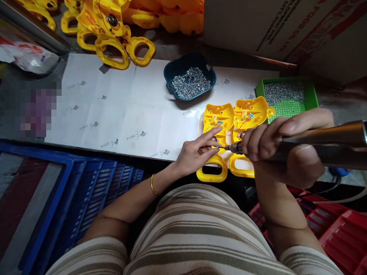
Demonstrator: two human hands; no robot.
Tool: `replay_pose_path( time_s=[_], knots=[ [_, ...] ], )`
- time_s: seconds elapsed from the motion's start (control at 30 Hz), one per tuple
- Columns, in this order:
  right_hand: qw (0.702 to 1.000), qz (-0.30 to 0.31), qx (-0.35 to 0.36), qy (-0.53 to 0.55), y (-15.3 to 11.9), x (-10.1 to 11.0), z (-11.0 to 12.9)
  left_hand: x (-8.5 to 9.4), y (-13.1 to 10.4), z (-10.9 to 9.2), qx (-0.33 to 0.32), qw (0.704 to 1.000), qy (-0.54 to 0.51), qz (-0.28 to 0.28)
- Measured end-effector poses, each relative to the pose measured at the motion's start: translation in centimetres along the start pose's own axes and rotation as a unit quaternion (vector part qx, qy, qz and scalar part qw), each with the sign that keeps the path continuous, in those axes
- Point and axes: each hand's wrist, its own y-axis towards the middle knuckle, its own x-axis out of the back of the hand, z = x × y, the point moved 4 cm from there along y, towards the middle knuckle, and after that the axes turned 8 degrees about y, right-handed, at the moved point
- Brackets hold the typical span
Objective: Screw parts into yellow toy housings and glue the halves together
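In my right hand is a dark electric screwdriver, its thin bit pointing left. The bit's tip is at the left one of two open yellow shells, near the fingers of my left hand. Those fingers lie on that shell, thumb and index close to the bit; whether they pinch something small there is hard to tell. Another yellow shell lies beside it, with a small green circuit board and thin wires inside. Both shells have ring-shaped handles toward me.
A dark teal bowl of small metal parts stands on the white sheet. Right of it is a green tray of screws. More yellow shells lie at the back left, beside a large carton. Blue crates and red crates flank me.
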Motion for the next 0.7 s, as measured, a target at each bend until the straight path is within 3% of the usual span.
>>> replay_pose_path(
  time_s=[0.2,0.3,0.4,0.5,0.6,0.7],
  knots=[
    [1.0,-0.003,0.018,0.008,0.1,-0.5,0.1,-0.3,0.1,-0.5,-0.013,1.0,0.025,0.014],
    [0.999,-0.004,0.03,0.016,0.2,-1.0,0.3,0.2,0.1,-0.8,-0.052,0.996,0.071,0.017],
    [0.999,-0.028,0.036,0.023,0.3,-0.9,-0.1,1.7,-0.3,-1.0,-0.095,0.976,0.188,-0.06],
    [0.998,-0.019,0.057,0.032,0.7,-0.7,-1.0,2.6,-1.0,-0.2,-0.034,0.944,0.305,-0.12],
    [0.996,0.011,0.077,0.05,1.1,-0.8,-2.3,2.1,-1.5,0.7,0.074,0.92,0.381,-0.06],
    [0.996,0.026,0.067,0.048,1.0,-0.9,-3.5,1.3,-1.7,0.7,0.123,0.903,0.412,-0.002]
  ],
)
